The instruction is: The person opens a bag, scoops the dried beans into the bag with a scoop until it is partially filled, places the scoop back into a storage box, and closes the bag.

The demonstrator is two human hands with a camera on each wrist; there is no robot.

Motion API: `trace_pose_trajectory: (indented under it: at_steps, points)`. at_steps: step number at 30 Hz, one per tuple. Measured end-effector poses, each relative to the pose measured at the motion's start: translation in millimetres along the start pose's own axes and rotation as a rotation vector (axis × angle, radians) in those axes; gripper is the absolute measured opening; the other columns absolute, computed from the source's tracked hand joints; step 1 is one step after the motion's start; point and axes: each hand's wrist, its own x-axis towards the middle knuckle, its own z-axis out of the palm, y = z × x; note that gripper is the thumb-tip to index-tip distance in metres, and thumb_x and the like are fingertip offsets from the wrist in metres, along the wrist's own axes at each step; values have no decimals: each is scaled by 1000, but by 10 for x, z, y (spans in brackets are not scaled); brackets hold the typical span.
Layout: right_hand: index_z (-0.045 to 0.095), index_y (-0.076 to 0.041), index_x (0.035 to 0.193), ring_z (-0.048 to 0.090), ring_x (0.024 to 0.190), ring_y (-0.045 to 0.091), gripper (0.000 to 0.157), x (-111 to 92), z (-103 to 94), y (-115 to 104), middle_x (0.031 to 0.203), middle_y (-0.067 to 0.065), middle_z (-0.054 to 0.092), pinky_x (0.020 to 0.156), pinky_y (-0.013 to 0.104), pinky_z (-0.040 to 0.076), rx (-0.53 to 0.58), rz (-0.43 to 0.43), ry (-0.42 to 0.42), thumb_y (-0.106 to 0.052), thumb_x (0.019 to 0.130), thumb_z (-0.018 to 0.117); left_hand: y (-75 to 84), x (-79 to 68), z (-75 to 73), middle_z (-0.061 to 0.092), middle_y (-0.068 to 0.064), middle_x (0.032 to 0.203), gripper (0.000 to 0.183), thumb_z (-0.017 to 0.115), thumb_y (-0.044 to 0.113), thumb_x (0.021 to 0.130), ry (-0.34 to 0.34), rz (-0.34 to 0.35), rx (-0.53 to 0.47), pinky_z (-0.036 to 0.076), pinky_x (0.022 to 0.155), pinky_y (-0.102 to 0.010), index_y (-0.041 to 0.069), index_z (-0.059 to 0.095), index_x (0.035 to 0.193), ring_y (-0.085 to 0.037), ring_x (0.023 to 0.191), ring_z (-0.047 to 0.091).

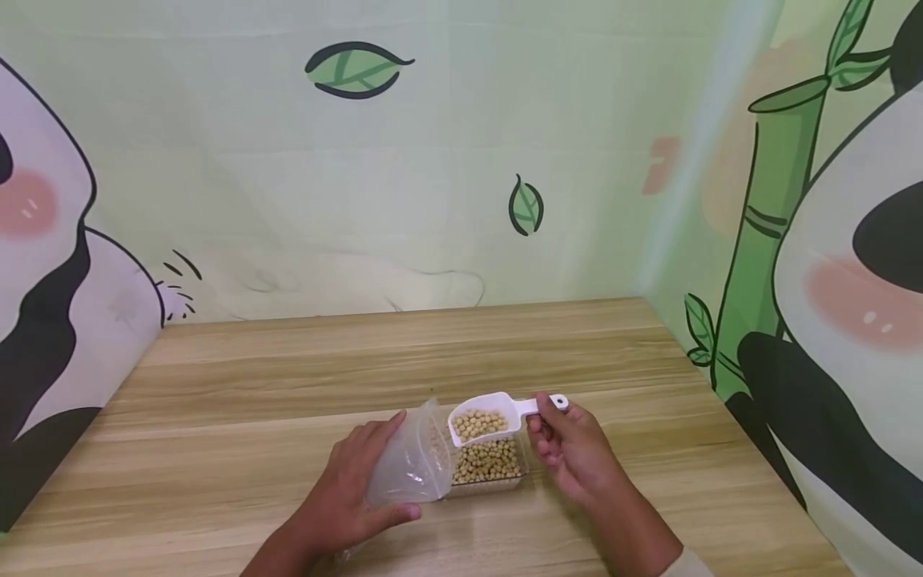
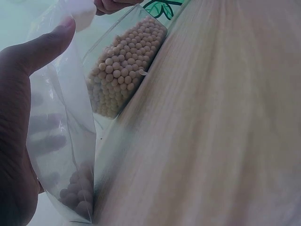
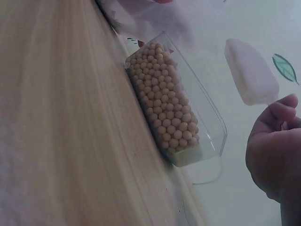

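My right hand [image 1: 573, 449] pinches the handle of a white plastic scoop [image 1: 513, 412]. The scoop carries pale round soybeans [image 1: 479, 422] and hangs above a clear rectangular container [image 1: 489, 486]. More soybeans [image 3: 164, 103] fill much of that container, as the right wrist view shows. To its left, my left hand [image 1: 353, 481] holds a clear plastic bag [image 1: 407, 465], thumb on one side and fingers on the other, its mouth turned towards the scoop. A few soybeans [image 2: 79, 193] lie at the bottom of the bag in the left wrist view.
The container stands on a wood-grain table [image 1: 288, 361]. Behind the table rises a pale green backdrop [image 1: 447, 160] printed with leaves. Panda drawings cover the left and right sides, with a printed bamboo stalk [image 1: 767, 208] at the right.
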Motion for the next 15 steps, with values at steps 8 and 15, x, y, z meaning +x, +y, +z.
trace_pose_trajectory:
  at_steps: [8,15]
  points:
    - [70,-18,104,58,58,1,16,-84,56,34,77,-10,69,54,15,46,-87,-84,-108,-22,115,57,-5,0,2,65,0,141,109,82,73,84,4,12,-5,47,95,-48,8,46,164,-14,121,57]
    - [69,-11,109,63,56,6,6,-157,112,32,76,-6,72,49,18,48,-182,-221,-101,-14,111,64,-9,-2,5,65,1,142,110,83,72,84,-15,-10,-24,46,95,-49,14,43,167,-12,121,56]
